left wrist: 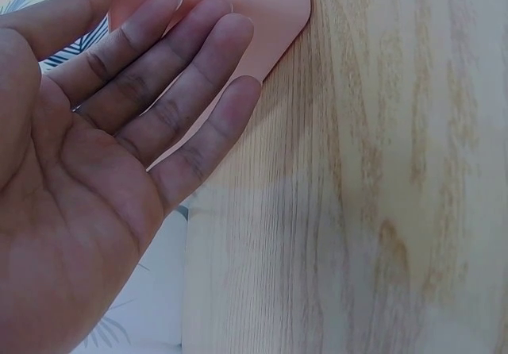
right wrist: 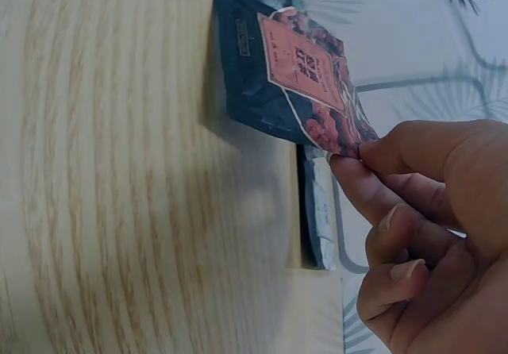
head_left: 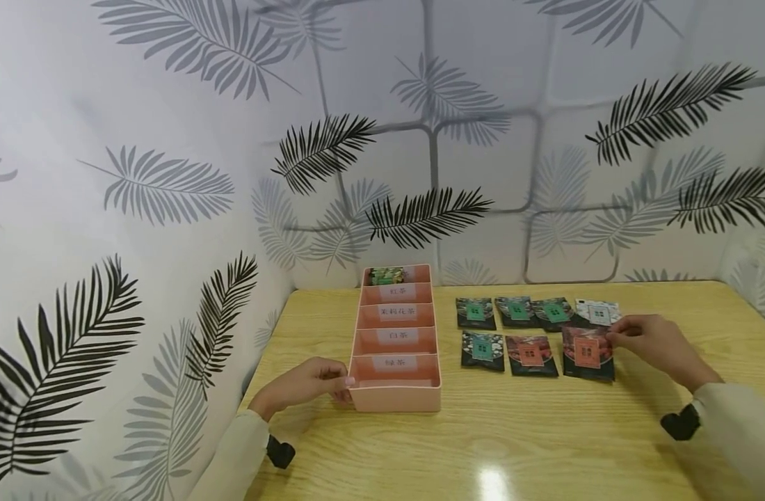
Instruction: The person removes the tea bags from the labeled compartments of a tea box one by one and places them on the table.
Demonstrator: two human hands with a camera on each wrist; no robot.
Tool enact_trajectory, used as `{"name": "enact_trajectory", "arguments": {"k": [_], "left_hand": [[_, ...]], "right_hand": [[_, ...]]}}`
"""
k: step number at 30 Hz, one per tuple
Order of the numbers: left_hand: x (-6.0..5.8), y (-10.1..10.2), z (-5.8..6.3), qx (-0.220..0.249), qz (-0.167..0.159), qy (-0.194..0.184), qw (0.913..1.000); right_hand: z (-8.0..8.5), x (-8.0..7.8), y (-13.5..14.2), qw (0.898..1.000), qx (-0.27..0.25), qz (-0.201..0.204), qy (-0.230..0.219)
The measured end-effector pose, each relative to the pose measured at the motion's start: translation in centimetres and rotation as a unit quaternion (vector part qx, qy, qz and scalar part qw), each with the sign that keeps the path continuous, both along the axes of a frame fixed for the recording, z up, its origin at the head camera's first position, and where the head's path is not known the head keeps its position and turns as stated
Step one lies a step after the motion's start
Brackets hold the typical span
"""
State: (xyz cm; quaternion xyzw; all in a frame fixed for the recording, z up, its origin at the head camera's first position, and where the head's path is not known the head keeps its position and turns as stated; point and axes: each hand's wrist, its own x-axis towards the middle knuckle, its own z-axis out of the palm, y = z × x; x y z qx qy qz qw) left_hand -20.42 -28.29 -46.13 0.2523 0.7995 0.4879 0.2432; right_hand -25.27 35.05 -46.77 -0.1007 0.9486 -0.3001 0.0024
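Note:
My right hand (head_left: 654, 344) pinches a dark tea bag sachet (head_left: 586, 353) with a red label by its edge, between thumb and index finger. In the right wrist view the sachet (right wrist: 290, 72) is tilted, with a shadow on the wood beneath it. My left hand (head_left: 310, 386) is at the near left corner of a pink divided box (head_left: 398, 399), its fingertips touching the corner. The left wrist view shows its fingers (left wrist: 171, 120) fairly straight along the box wall (left wrist: 274, 13). A green sachet (head_left: 387, 276) lies in the box's farthest compartment.
Beside the held sachet lie another red-labelled sachet (head_left: 531, 355) and a green-labelled one (head_left: 482, 350). Behind them is a row of green-labelled sachets (head_left: 476, 313) ending in a white one (head_left: 598, 312). Leaf-patterned cloth walls (head_left: 482, 153) border the wooden table (head_left: 482, 445) behind and left.

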Motion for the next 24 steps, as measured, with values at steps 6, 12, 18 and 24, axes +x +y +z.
{"name": "enact_trajectory", "arguments": {"k": [6, 12, 18, 24], "left_hand": [[0.0, -0.1, -0.1, -0.005, 0.002, 0.004, 1.0], [0.0, -0.2, -0.1, -0.006, 0.006, 0.001, 1.0], [-0.1, -0.2, -0.1, -0.012, 0.008, 0.005, 0.9999], [0.0, -0.1, 0.0, -0.013, 0.008, 0.008, 0.9998]], "right_hand": [[-1.1, -1.1, -0.4, 1.0, 0.022, 0.003, 0.018], [-1.9, -1.8, -0.7, 0.999, 0.033, -0.001, 0.02], [-2.4, -1.9, -1.0, 0.999, 0.037, -0.005, 0.022], [-2.3, -1.9, -1.1, 0.999, 0.029, -0.009, 0.013]]}}
